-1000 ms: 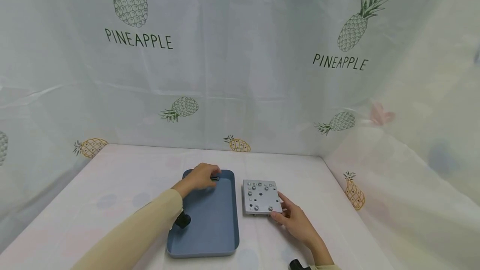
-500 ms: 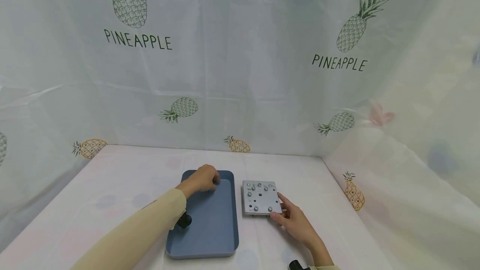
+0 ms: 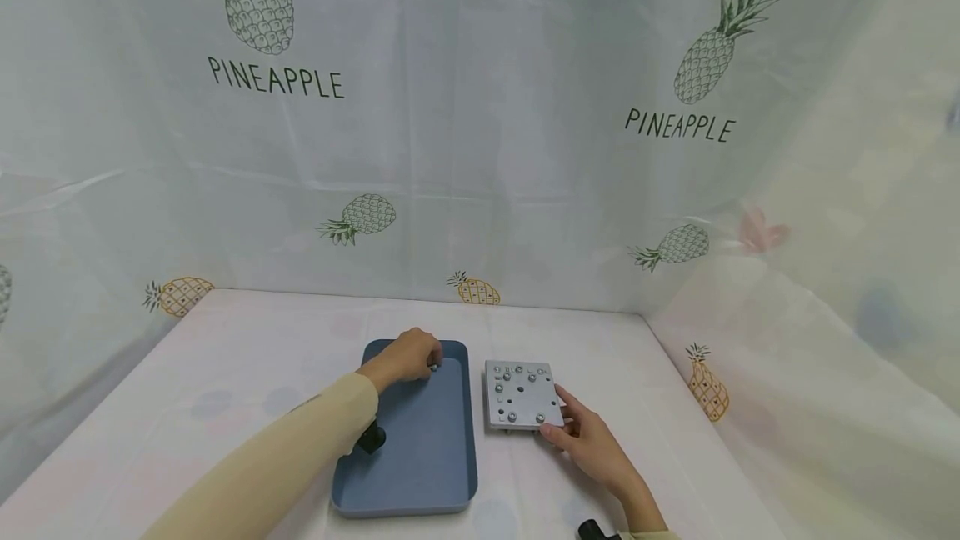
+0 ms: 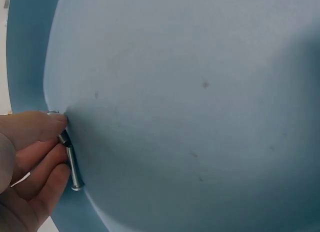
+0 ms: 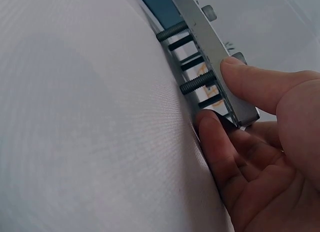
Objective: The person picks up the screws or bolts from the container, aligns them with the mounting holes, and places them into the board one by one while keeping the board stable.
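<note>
Steel bolt (image 4: 71, 162) between left fingertips (image 4: 59, 123)

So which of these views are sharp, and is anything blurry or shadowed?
Head view: evenly lit, mostly sharp, walls bowed by the wide lens. Left wrist view: the bolt is crisp, soft shadow across the blue tray. Right wrist view: the metal plate sharp, near cloth blurred.

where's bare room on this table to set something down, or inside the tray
The white tablecloth lies bare left of the blue plastic tray and beyond it toward the curtain. The tray's floor is bare at its middle and near end. It is crowded at the tray's far end, where the left hand pinches a small metal screw, and where the right hand grips the grey metal plate.
</note>
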{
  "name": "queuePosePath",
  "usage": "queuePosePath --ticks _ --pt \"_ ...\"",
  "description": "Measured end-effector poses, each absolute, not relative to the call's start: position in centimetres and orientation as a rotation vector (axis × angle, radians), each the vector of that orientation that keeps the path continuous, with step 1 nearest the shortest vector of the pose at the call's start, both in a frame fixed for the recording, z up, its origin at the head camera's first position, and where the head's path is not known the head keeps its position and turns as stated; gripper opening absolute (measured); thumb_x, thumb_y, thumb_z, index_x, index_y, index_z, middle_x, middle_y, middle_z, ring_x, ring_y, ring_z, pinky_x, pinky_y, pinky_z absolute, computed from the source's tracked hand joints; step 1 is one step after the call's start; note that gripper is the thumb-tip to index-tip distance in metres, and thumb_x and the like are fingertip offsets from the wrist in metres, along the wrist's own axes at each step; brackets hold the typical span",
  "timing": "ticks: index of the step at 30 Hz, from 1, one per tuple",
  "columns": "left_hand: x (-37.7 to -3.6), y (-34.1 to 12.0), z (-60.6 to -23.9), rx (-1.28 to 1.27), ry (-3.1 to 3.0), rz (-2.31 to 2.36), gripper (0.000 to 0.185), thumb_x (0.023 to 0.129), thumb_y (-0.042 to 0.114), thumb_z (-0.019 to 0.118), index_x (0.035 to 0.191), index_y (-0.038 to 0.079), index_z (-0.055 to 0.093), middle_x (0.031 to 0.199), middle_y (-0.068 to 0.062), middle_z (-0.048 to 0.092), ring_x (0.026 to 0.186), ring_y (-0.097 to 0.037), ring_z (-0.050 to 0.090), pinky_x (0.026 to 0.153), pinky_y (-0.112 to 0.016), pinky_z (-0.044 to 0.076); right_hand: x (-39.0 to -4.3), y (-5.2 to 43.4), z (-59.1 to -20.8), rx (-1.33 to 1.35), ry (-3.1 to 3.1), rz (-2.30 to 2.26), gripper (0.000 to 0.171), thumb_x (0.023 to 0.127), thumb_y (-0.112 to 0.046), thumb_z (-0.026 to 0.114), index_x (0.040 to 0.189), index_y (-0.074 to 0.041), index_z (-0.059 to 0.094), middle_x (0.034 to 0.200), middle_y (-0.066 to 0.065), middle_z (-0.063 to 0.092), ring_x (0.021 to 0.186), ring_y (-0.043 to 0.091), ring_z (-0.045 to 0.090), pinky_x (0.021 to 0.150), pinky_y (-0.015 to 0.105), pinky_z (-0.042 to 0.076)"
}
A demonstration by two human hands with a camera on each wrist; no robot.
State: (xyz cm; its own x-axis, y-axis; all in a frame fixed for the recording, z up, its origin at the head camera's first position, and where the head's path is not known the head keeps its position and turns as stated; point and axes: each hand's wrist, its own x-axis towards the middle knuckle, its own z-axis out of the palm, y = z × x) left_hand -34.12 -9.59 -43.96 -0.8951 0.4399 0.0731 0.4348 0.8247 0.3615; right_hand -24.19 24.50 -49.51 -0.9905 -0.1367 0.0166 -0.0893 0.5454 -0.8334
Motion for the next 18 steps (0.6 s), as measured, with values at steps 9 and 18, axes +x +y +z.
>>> queuePosePath --ticks 9,18 --pt "-33.87 -9.06 -43.77 0.786 2.972 0.58 0.017 0.083 -0.01 0.08 0.085 0.006 0.077 0.077 0.001 0.068 0.071 -0.014 0.058 0.072 -0.036 0.056 -24.12 24.47 -49.41 -0.199 2.716 -1.458 0.087 0.094 -0.034 0.082 0.164 -0.009 0.038 0.12 0.01 0.068 0.088 0.018 0.062 0.069 0.025 0.054" --pt "-34.84 -9.86 -44.62 0.907 2.951 0.738 0.017 0.084 -0.005 0.08 0.085 0.01 0.073 0.076 0.005 0.065 0.07 -0.009 0.056 0.066 -0.029 0.05 -24.05 24.35 -49.22 -0.193 2.715 -1.459 0.086 0.095 -0.032 0.082 0.165 -0.009 0.038 0.12 0.01 0.068 0.087 0.018 0.062 0.07 0.025 0.054"
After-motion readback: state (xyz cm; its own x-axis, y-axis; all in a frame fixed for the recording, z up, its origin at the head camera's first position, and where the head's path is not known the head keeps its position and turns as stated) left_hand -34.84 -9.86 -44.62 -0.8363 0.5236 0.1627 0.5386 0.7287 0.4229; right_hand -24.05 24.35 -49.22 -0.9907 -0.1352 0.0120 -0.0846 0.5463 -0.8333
